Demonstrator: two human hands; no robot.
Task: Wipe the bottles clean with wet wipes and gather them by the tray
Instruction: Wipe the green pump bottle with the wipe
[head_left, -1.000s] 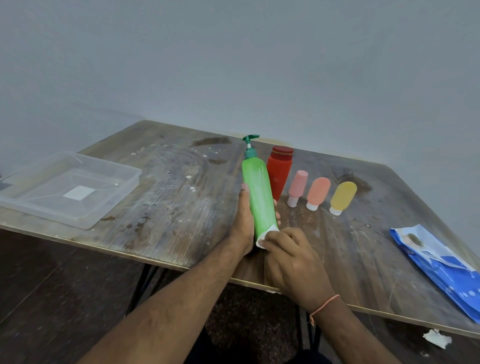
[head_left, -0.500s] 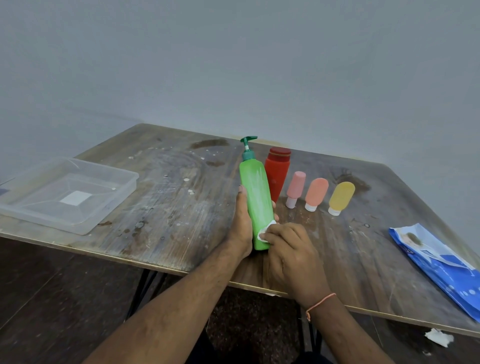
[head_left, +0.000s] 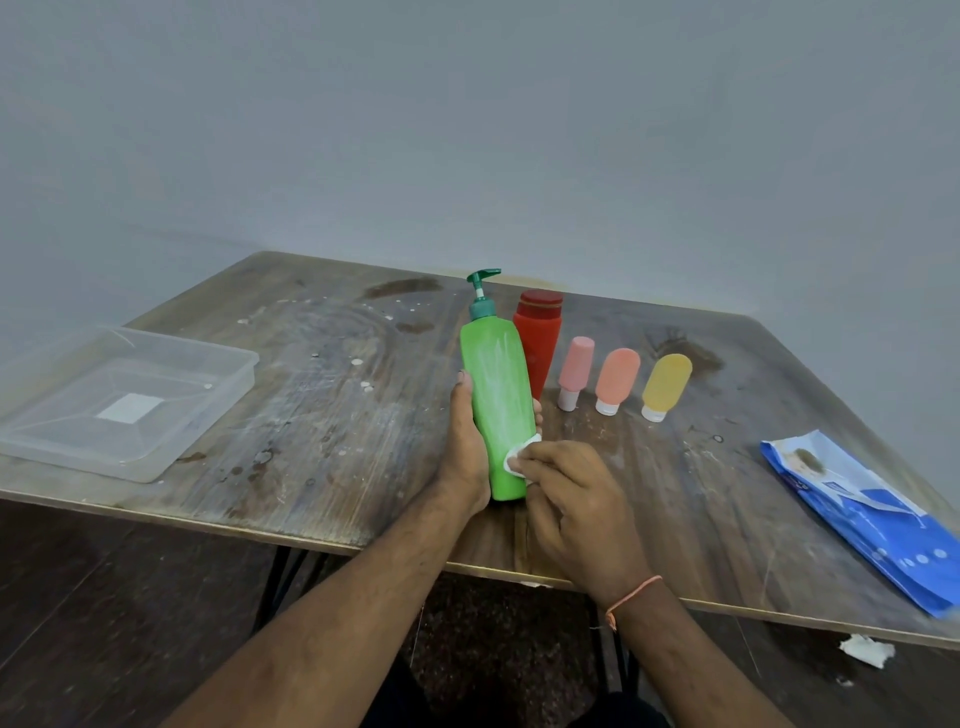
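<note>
green bottle (head_left: 497, 400) upright near bench (head_left: 332, 415) front edge, left hand (head_left: 465, 452) grip wrapped round lower body, right hand (head_left: 576, 499) grip pinching wipe (head_left: 519, 457) on its side | likely stiff, slick when wet (hold mid-body, not pump) | tray (head_left: 130, 405) well apart left, open bench between.

The left hand (head_left: 465, 452) grips the green pump bottle (head_left: 497, 402) upright on the desk (head_left: 322, 415), while the right hand (head_left: 576, 504) presses a white wet wipe (head_left: 517, 457) against the bottle's lower right side. Just behind the bottle stands a red bottle (head_left: 540, 338), and to its right, in a row, a pink tube (head_left: 575, 371), an orange tube (head_left: 615, 379) and a yellow tube (head_left: 665, 385), all cap down. A clear plastic tray (head_left: 223, 384) sits at the desk's left end, a blue wipes pack (head_left: 872, 519) at its right edge.
</note>
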